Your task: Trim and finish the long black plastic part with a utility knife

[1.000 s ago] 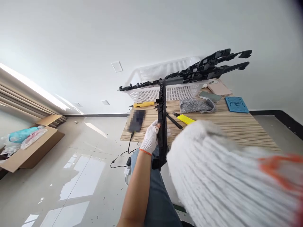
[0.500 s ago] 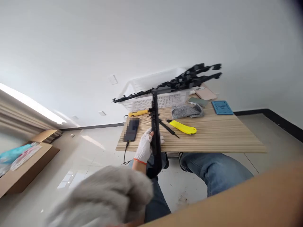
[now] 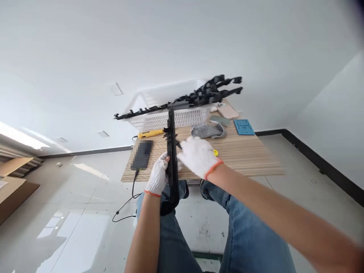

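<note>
My left hand [image 3: 159,174], in a white knit glove with an orange cuff, is closed around a long black plastic trim piece [image 3: 172,167]. That piece stretches from above my legs up over the table, with small clips on its far half. My right hand [image 3: 196,156], gloved alike, is just right of it with fingers curled and bunched. Whatever they grip is hidden beneath the hand. The yellow utility knife [image 3: 215,152] lies mostly covered by this hand; only its end shows.
A white plastic basket [image 3: 187,118] stands behind, with several black clipped trim pieces [image 3: 207,94] across it. Around the wooden table [image 3: 244,159] lie a yellow-handled tool [image 3: 150,133], a dark phone-like device [image 3: 145,153] with a cable, grey cloth [image 3: 207,131], phones [image 3: 227,110] and a blue square [image 3: 243,127].
My right hand has come in over the utility knife beside the trim piece. The grey blur at lower left is gone from view. The view has swung right; my left hand keeps its grip.
</note>
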`<state>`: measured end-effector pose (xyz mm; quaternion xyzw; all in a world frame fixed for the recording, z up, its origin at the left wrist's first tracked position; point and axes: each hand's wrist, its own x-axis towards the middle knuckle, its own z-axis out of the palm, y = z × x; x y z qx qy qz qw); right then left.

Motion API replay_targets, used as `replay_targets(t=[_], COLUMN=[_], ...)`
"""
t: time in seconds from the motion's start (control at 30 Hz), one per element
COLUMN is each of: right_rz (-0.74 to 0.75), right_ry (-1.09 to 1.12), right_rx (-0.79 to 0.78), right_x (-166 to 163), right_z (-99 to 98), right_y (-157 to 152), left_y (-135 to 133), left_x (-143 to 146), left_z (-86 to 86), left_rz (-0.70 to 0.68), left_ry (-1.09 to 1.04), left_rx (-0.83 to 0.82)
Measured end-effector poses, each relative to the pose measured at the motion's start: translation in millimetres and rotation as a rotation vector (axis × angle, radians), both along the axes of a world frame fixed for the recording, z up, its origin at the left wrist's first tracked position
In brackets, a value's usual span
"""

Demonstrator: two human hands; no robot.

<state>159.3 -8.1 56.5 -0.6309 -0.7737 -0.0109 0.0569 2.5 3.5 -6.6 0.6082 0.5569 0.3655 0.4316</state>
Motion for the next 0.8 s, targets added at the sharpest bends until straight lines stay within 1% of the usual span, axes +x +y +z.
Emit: replay_targets(t=[0.03, 0.1, 0.13, 0.17, 0.2, 0.27, 0.3, 0.33, 0.4, 0.43, 0.47, 0.5, 0.53, 0.57, 0.6, 0.63, 0.67, 0.7, 0.73, 0.8], right_rz=[-0.051, -0.197, -0.213, -0.211, -0.195, -0.192, -0.196, -0.2, -0.192, -0.18, -0.163, -0.148, -0.129, -0.102, -0.065, -0.027, -0.006, -0.016, -0.066, -0.234], right_ry=[0.01, 0.067, 0.089, 0.104, 0.113, 0.144, 0.195, 0.281, 0.569, 0.749, 0.92, 1.055, 1.139, 1.173, 1.172, 1.153, 1.132, 1.118, 1.112, 1.115], right_rx=[0.012, 0.021, 0.009, 0.0, -0.008, -0.013, 0.007, 0.04, 0.087, 0.059, -0.02, -0.138, -0.269, -0.379, -0.454, -0.486, -0.476, -0.441, -0.395, -0.306], right_x=[4.2, 17.7, 25.4, 32.8, 39.5, 49.9, 54.0, 57.7, 64.5, 67.7, 70.6, 72.9, 74.7, 75.8, 76.2, 76.2, 75.8, 75.4, 75.2, 75.6], right_z=[-5.8, -22.8, -32.5, -42.0, -50.6, -63.4, -67.3, -69.7, -70.7, -69.7, -67.9, -65.7, -63.2, -61.0, -59.2, -58.3, -58.5, -59.7, -61.6, -66.5], right_y=[2.6, 6.7, 8.5, 10.2, 11.8, 13.6, 13.3, 12.0, 6.8, 3.2, -0.6, -4.2, -7.4, -10.0, -11.8, -13.0, -13.7, -13.9, -14.0, -14.0], left_y=[-1.3, -3.8, -4.9, -6.0, -6.9, -8.6, -9.3, -9.9, -10.4, -10.4, -10.3, -10.0, -9.7, -9.4, -9.2, -9.1, -9.1, -9.1, -9.2, -9.4], left_x=[-0.1, -0.3, -0.2, 0.0, 0.2, 1.0, 1.5, 2.0, 2.9, 3.3, 3.6, 3.6, 3.6, 3.4, 3.1, 2.9, 2.8, 2.7, 2.9, 3.3], left_z=[-2.3, -5.5, -5.9, -5.4, -4.2, -0.7, 0.9, 2.2, 3.4, 3.3, 3.0, 2.6, 2.2, 2.1, 2.1, 2.3, 2.7, 3.1, 3.6, 4.2], left_rz=[0.055, 0.112, 0.122, 0.122, 0.117, 0.11, 0.112, 0.117, 0.128, 0.131, 0.132, 0.13, 0.129, 0.131, 0.136, 0.142, 0.145, 0.147, 0.143, 0.12], left_ry=[-0.178, -0.537, -0.693, -0.799, -0.843, -0.852, -0.843, -0.834, -0.825, -0.827, -0.829, -0.825, -0.812, -0.794, -0.776, -0.762, -0.755, -0.761, -0.777, -0.825], left_rx=[-0.057, -0.184, -0.242, -0.284, -0.306, -0.324, -0.329, -0.333, -0.326, -0.32, -0.314, -0.311, -0.311, -0.312, -0.314, -0.318, -0.326, -0.333, -0.338, -0.344])
